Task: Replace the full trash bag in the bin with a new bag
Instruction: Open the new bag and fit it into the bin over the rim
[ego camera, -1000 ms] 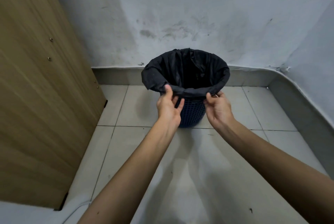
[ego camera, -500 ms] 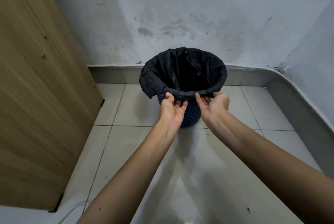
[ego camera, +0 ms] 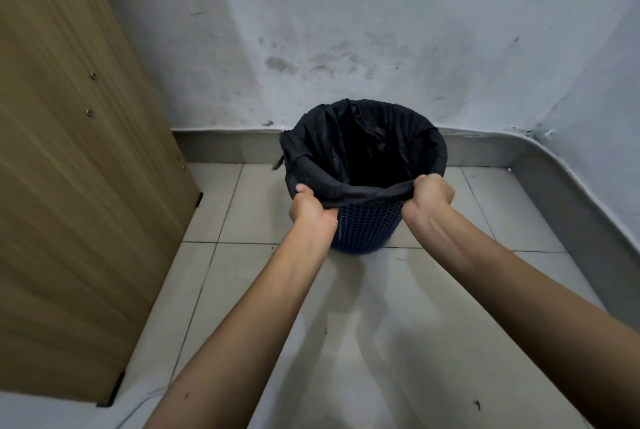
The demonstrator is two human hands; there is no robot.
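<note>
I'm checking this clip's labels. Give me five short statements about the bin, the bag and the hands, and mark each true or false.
1. Both hands grip the near edge of the black bag. True: left hand and right hand each clutch it.
2. The bin is solid red. False: it is blue with a mesh wall.
3. The bin stands on a tiled floor. True.
4. The bag lies flat on the floor beside the bin. False: it lines the bin, folded over its rim.
5. A wooden panel stands to the right of the bin. False: it is to the left.
</note>
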